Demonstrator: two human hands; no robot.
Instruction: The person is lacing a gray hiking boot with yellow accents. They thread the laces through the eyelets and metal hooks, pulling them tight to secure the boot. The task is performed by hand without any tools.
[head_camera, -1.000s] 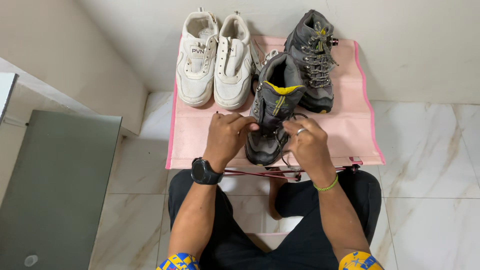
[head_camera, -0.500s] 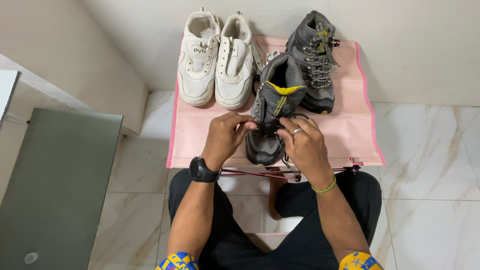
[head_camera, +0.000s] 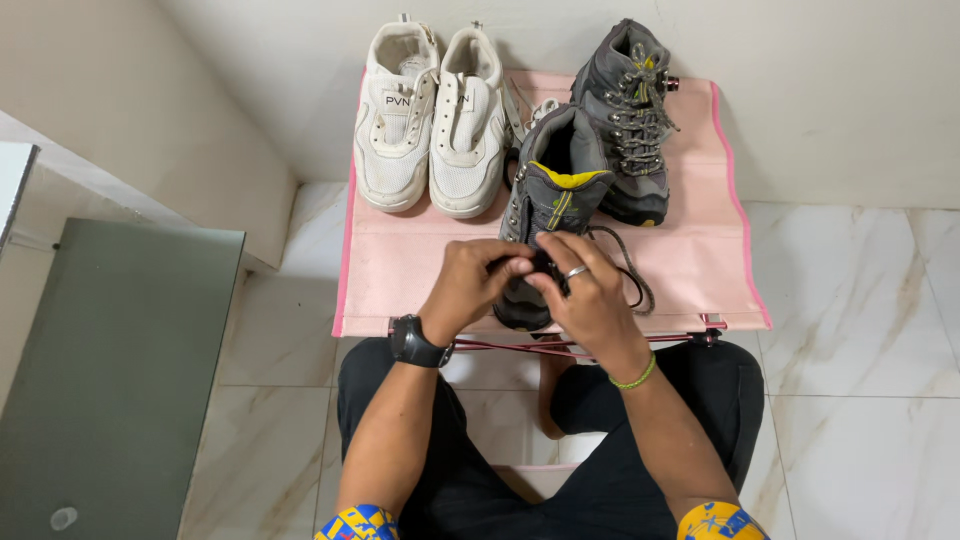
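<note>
A grey hiking boot with a yellow collar (head_camera: 556, 185) lies on a pink fabric shelf (head_camera: 400, 270), toe toward me. My left hand (head_camera: 470, 285) and my right hand (head_camera: 585, 295) meet over its lower lacing, fingers pinched on the dark shoelace (head_camera: 635, 275), which loops out to the right. The boot's toe is hidden under my hands. A black watch sits on my left wrist, a ring and green band on my right.
A second grey boot (head_camera: 630, 120) stands at the back right of the shelf, a pair of white sneakers (head_camera: 435, 115) at the back left. A grey-green panel (head_camera: 110, 370) lies at left. Marble floor tiles (head_camera: 860, 330) surround the shelf, with a wall behind.
My two hands have drawn closer together over the boot's laces, the right one shifting slightly left. The boot and other shoes have stayed in place.
</note>
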